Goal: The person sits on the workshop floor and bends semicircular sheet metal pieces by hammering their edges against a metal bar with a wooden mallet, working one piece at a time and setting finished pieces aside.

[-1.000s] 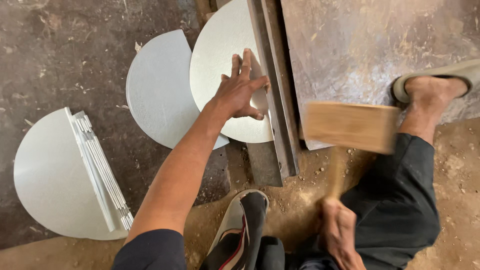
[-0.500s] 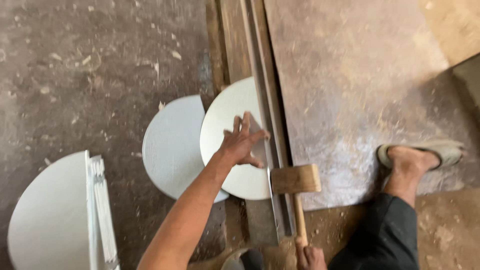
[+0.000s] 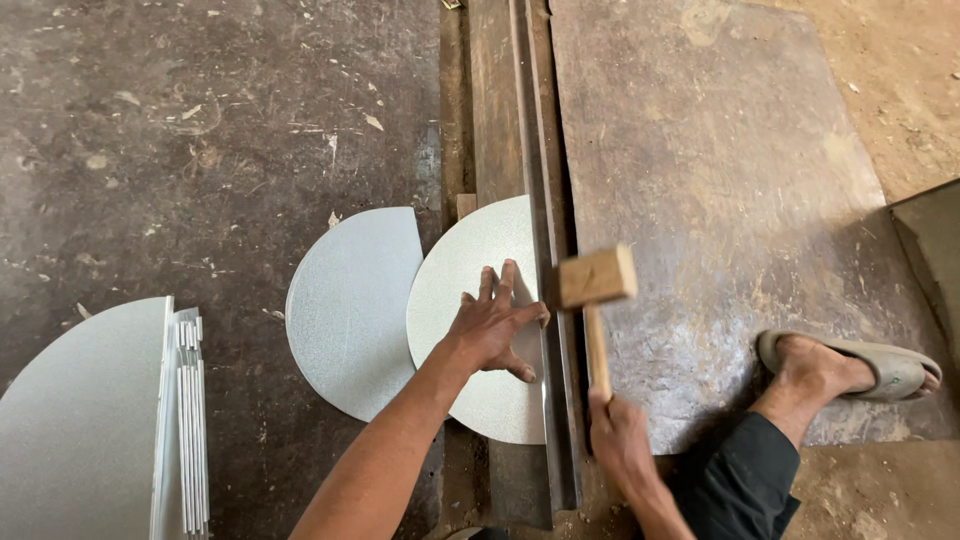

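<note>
Soft even daylight, faint shadows, sharp focus, slight wide-angle stretch at edges.

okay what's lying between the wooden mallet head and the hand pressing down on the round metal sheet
In the head view, only the long upright steel rail separates the left hand from the wooden mallet head.

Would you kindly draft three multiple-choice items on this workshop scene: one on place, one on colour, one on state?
1. Where does the left hand rest?
A. on the semicircular metal sheet beside the steel rail
B. on the sandal
C. on the stack at far left

2. What colour is the mallet head?
A. black
B. light wood
C. red

3. How is the right hand?
A. open and empty
B. flat on the floor
C. closed round the mallet handle

A, the palm is spread on the sheet; B, the head is pale wood; C, the fingers wrap the handle.
</note>
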Tool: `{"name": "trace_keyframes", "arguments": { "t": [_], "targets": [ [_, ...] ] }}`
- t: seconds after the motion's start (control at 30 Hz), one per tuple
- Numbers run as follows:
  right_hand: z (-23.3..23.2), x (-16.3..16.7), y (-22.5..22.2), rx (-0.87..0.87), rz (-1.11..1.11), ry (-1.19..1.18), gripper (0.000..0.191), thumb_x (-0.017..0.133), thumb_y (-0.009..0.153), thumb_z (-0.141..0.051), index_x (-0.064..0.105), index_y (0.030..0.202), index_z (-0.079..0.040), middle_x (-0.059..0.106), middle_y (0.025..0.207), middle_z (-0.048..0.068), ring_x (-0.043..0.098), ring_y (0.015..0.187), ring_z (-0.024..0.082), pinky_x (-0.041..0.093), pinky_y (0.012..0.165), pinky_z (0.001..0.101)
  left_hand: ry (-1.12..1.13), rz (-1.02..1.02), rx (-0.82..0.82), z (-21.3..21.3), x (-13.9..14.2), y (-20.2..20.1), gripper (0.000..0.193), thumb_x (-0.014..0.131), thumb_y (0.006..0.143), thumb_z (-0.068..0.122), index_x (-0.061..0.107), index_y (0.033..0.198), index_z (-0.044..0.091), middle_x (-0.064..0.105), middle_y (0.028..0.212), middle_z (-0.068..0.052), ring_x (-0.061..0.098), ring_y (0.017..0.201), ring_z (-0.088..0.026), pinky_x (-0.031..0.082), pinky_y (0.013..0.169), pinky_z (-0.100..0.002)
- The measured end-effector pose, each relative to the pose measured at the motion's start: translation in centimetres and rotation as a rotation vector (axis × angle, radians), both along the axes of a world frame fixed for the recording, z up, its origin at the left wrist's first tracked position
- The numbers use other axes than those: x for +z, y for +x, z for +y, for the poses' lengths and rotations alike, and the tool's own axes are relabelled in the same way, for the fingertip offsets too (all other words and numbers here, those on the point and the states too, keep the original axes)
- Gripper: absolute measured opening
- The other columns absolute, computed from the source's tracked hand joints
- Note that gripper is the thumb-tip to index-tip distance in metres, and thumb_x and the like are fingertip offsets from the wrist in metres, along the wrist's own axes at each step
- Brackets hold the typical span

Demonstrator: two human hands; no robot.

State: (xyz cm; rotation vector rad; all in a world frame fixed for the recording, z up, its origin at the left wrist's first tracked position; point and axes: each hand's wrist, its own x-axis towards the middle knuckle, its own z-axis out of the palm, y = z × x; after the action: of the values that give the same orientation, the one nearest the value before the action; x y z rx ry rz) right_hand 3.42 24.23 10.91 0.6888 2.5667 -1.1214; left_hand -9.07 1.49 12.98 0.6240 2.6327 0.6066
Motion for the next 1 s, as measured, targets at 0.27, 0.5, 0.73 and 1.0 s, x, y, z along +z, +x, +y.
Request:
{"name": "trace_keyframes", "arguments": {
  "t": [0.27, 0.5, 0.73, 1.0],
  "targets": [
    [-2.2, 9.5, -6.9, 0.41, 1.262, -0.087, 0.035, 0.039, 0.119, -0.02, 0.054, 0.09, -0.006, 0.054, 0.074, 0.001, 0.053, 0.05, 0.004, 0.04, 0.038, 0.0226, 0.018, 0.016, 0.038, -0.1, 0.2, 0.1, 0.094, 0.098, 0.041, 0.057, 0.057, 0.125, 0.046, 0.002, 0.171, -0.013, 0.008, 0.153, -0.049, 0.028, 0.118, -0.071],
    [-2.7, 5.5, -10.9, 0.57, 0.649, 0.5, 0.041, 0.045, 0.106, -0.021, 0.059, 0.072, -0.004, 0.052, 0.066, 0.012, 0.045, 0.044, 0.017, 0.035, 0.035, 0.0325, 0.039, -0.058, 0.03, -0.4, 1.4, -0.2, 0.096, 0.1, 0.046, 0.051, 0.057, 0.131, 0.043, -0.004, 0.17, -0.014, 0.004, 0.154, -0.047, 0.023, 0.12, -0.072],
    [-1.5, 3.9, -6.4, 0.545, 0.573, 0.42, 0.042, 0.038, 0.109, -0.015, 0.053, 0.071, -0.003, 0.052, 0.065, 0.008, 0.047, 0.043, 0.014, 0.034, 0.033, 0.0309, 0.043, -0.066, 0.009, -0.5, 0.6, -0.5, 0.106, 0.1, 0.049, 0.05, 0.05, 0.142, 0.041, -0.008, 0.169, -0.017, 0.0, 0.154, -0.046, 0.021, 0.121, -0.07],
    [-1.1, 3.7, -3.8, 0.446, 0.586, 0.353, 0.039, 0.039, 0.112, -0.023, 0.051, 0.078, -0.01, 0.05, 0.061, 0.005, 0.046, 0.044, 0.013, 0.037, 0.039, 0.0337, 0.01, -0.091, 0.005, -0.6, 1.4, -0.3, 0.104, 0.098, 0.05, 0.053, 0.051, 0.141, 0.04, -0.008, 0.169, -0.017, -0.002, 0.153, -0.047, 0.022, 0.119, -0.072]
  ]
}}
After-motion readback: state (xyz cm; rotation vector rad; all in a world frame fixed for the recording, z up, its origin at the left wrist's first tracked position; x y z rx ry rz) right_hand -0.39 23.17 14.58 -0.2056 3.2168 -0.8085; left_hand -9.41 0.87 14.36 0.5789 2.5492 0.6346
